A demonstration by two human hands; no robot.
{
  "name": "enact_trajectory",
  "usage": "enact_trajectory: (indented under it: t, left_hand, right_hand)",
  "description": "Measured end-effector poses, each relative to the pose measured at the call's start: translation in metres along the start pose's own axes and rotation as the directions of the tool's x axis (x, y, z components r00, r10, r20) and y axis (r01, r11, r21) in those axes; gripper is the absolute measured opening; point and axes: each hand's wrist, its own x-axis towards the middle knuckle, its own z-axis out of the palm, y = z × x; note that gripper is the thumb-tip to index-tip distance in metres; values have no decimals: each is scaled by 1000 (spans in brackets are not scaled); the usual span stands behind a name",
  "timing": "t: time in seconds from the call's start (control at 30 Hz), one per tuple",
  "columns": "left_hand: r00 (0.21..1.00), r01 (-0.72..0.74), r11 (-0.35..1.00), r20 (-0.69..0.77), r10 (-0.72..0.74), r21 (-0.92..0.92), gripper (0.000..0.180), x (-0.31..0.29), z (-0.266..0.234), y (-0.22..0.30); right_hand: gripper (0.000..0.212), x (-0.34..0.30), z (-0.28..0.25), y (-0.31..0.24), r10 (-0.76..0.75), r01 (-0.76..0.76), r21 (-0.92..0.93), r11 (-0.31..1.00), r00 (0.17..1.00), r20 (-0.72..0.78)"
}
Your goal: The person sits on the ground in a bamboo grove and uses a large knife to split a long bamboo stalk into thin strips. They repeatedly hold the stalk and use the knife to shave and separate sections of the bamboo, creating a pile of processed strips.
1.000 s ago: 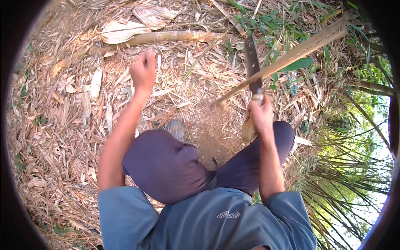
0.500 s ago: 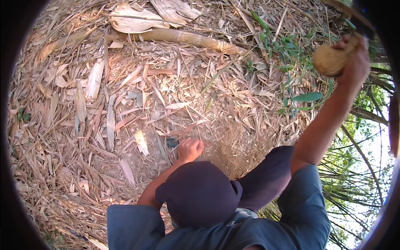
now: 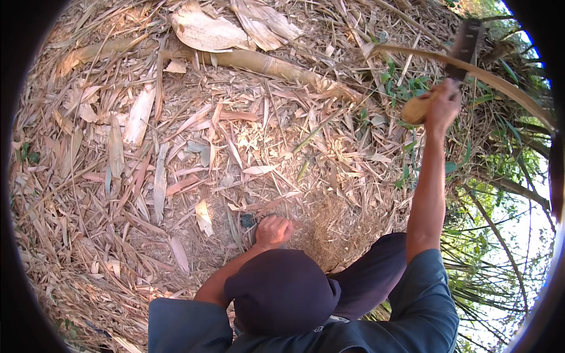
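Observation:
My right hand (image 3: 444, 105) is raised at the upper right, its fingers wrapped round the pale, bulbous wooden handle (image 3: 416, 110) of a machete. The dark, broad blade (image 3: 465, 44) points up and away. A long, curved brown strip (image 3: 494, 80), like a dry stalk, crosses the blade near the handle; whether they touch I cannot tell. Low in front of my knee (image 3: 281, 294), my left hand (image 3: 274, 230) is closed with its fingers curled under. Anything inside it is hidden. Right beside it lies a small dark lump (image 3: 247, 220).
Dry leaves and bamboo sheaths cover the ground. A thick fallen stalk (image 3: 259, 60) lies across the far side, with wide pale sheaths (image 3: 206, 29) behind it. Green leafy shoots (image 3: 406, 82) grow near my right hand. Several thin stems (image 3: 500, 229) stand at the right.
My right hand has swung left and a little lower with the machete, and the blade now shows fully. The curved strip now reaches farther into view. My left hand stays in place.

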Motion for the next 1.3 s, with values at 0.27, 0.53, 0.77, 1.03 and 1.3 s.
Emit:
enact_trajectory:
  t: [0.27, 0.53, 0.77, 1.03, 1.3]
  left_hand:
    - [998, 37, 999, 53, -36, -20, 14, 5, -1, 1]
    - [1000, 6, 1000, 13, -6, -17, 18, 12, 0, 0]
    - [998, 64, 997, 23, -63, -47, 14, 9, -4, 3]
    - [999, 42, 999, -5, -42, -28, 18, 2, -5, 7]
    - [998, 50, 997, -24, -51, -55, 16, 1, -8, 0]
  right_hand:
    - [46, -30, 42, 62, 66, -59, -213, 975, 997, 27]
    - [36, -21, 48, 68, 256, -252, -49, 966, 928, 272]
    - [37, 20, -34, -86, 153, -208, 90, 974, 897, 416]
    - [42, -69, 127, 29, 50, 149, -359, 921, 869, 491]
    - [37, -74, 117, 7, 124, -164, 43, 986, 871, 475]
